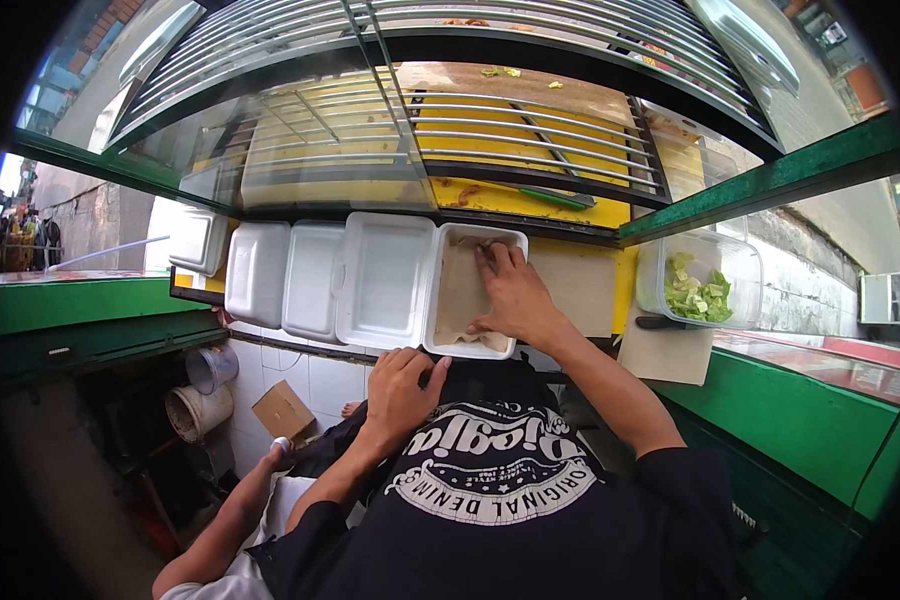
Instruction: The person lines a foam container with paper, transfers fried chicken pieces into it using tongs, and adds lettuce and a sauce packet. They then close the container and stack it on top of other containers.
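A white foam takeaway box (433, 310) stands open on the counter, its tray lined with brown paper (460, 290). My right hand (515, 297) reaches into the tray, fingers and thumb spread and pressing on the paper near its far and front edges. My left hand (402, 392) is just below the box's near left corner, fingers loosely bent and thumb apart, with nothing visible in it. The box's lid (388, 280) lies flat to the left. Beside it sit more white foam boxes (313, 280).
At right, a clear plastic tub (745, 285) holds cut lettuce (698, 298); a dark handle (660, 323) lies by brown paper sheets (667, 355). A green-handled knife (560, 198) lies behind under metal racks (540, 140). Another person's arm (215, 540) shows at lower left.
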The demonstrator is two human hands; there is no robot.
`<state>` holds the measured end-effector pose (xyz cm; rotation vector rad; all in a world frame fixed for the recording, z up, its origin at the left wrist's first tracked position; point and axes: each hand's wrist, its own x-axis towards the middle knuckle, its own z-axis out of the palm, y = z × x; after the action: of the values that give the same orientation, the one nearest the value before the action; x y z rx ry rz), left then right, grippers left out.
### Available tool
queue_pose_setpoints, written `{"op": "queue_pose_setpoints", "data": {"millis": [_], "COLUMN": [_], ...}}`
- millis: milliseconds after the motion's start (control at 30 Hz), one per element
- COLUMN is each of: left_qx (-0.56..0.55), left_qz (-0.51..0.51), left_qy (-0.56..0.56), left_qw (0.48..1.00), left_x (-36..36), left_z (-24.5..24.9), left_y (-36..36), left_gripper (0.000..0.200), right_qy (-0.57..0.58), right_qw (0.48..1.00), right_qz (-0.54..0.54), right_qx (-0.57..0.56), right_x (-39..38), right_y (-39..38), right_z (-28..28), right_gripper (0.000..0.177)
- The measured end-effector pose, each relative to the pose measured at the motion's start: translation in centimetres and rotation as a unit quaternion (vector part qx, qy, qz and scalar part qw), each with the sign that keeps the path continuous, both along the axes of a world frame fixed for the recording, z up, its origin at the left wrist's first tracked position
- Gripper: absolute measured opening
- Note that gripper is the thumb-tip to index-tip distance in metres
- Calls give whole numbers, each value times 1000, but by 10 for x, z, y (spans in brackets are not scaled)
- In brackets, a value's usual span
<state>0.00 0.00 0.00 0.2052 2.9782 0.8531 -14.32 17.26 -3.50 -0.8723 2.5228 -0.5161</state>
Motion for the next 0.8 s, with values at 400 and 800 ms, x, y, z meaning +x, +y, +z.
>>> {"op": "queue_pose_setpoints", "data": {"millis": [400,800], "left_qx": [623,667], "left_qz": [412,411], "left_qy": [-273,-280], "left_qw": [606,554], "left_x": [-15,-3], "left_z": [-75,-34], "left_y": [57,30], "left_gripper": [40,36], "right_qy": [38,112], "right_qw": [994,958], "right_qz": [45,-68], "right_qx": [91,-256], "right_x": [-1,-46], "right_y": [10,39], "right_z": [14,33], "right_gripper": [85,50]}}
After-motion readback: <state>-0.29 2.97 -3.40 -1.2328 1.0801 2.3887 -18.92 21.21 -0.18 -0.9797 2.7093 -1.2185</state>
